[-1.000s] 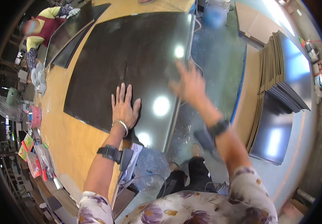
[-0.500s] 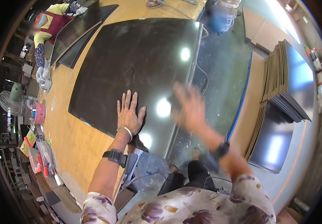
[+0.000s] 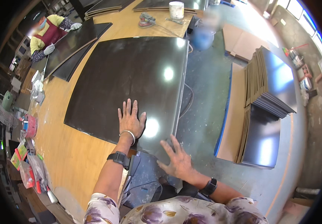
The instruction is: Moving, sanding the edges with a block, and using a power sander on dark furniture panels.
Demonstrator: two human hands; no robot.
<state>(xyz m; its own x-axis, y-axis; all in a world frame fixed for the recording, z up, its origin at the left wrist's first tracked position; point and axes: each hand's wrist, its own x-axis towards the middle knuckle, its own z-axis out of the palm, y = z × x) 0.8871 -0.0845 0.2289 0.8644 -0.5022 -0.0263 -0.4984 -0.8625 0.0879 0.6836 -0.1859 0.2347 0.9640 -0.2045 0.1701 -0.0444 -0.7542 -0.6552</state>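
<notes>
A large dark glossy panel (image 3: 112, 82) lies flat on the wooden worktable (image 3: 79, 149), its right side reaching past the table edge. My left hand (image 3: 132, 121) rests flat on the near part of the panel, fingers stretched forward and slightly spread. Just off the panel's near right corner is my right hand (image 3: 177, 160), fingers apart, holding nothing that shows. Its fingertips come close to the panel's edge; whether they touch it, I cannot tell.
Across the table at the far left, a co-worker (image 3: 49, 35) has gloved hands on another dark panel (image 3: 75, 44). A sander (image 3: 146, 20) and white bucket (image 3: 176, 10) sit at the back. Stacked panels (image 3: 265, 82) stand on the right. A fan (image 3: 4, 108) is at left.
My right hand has come back toward me from over the panel's right side to its near corner. My left hand stays on the panel. The view has shifted, showing more of the far table.
</notes>
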